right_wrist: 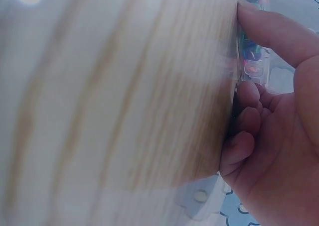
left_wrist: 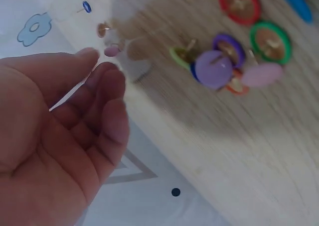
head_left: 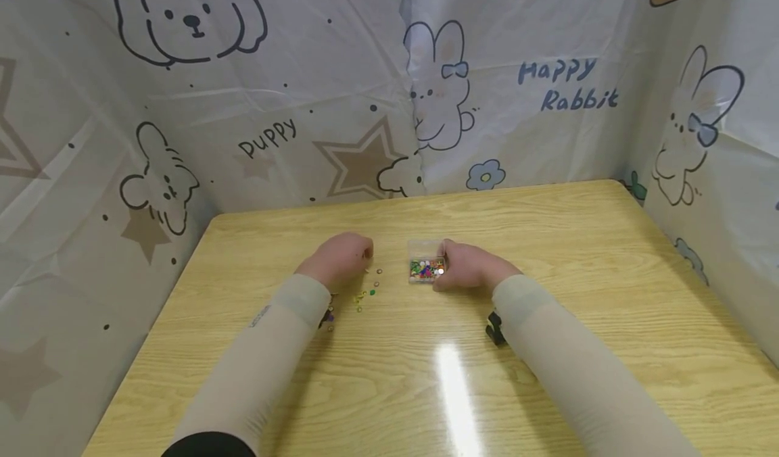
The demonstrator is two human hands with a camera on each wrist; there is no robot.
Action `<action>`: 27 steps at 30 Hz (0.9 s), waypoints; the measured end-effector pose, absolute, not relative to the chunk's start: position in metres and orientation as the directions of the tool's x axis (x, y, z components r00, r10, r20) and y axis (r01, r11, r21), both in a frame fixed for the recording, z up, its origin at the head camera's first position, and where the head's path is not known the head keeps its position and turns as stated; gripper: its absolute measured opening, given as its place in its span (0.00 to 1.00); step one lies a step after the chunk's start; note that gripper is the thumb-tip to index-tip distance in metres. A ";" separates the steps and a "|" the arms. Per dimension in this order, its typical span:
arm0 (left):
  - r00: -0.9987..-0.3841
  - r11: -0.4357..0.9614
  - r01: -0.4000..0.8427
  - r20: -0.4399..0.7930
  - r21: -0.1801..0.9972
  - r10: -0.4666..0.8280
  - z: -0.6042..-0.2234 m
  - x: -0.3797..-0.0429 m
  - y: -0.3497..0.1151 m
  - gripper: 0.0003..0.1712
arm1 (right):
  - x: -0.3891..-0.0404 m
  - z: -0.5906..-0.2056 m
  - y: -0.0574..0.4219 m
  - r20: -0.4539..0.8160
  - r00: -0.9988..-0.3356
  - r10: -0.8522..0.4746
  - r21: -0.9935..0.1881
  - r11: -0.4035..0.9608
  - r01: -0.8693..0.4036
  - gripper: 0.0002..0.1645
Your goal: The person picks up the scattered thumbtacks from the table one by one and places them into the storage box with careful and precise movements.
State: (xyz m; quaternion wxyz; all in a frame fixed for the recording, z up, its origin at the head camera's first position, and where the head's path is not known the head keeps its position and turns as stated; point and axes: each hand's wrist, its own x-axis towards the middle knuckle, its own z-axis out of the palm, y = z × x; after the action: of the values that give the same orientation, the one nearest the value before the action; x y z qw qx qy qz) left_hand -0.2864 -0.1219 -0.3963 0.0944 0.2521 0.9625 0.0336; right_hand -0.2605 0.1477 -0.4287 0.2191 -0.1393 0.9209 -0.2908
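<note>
My right hand (head_left: 468, 266) grips the right side of a small clear plastic box (head_left: 414, 281), thumb at the near side and fingers behind. The box is full of multicoloured thumbtacks (head_left: 426, 270), and its clear lid (head_left: 422, 247) stands raised at the back. In the right wrist view, thumb and fingertips press the box edge (right_wrist: 252, 69). To the left, my left hand (head_left: 341, 257) hovers low above the table with its fingers loosely bent. Nothing shows between its thumb and fingertips (left_wrist: 115, 121). Loose thumbtacks (left_wrist: 213, 69) lie scattered beside it, some in a cluster.
A wood-grain table (head_left: 389, 376) carries everything. More thumbtacks (head_left: 360, 296) lie between the left hand and the box, and others (head_left: 331, 317) lie beside the left wrist. A cloth with cartoon prints (head_left: 359, 92) hangs behind the table and at both sides.
</note>
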 end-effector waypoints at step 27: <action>-0.797 0.815 0.525 -0.193 0.245 0.572 -0.396 -0.272 -0.085 0.09 | -0.260 -0.429 0.148 -0.326 -0.869 -0.373 -0.625 0.774 -0.098 0.32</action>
State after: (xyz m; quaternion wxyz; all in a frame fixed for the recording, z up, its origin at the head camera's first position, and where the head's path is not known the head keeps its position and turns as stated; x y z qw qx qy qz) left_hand -0.2718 -0.0849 -0.3958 0.1297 0.2908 0.9437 0.0899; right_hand -0.2596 0.1481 -0.4290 0.2214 -0.1285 0.9155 -0.3105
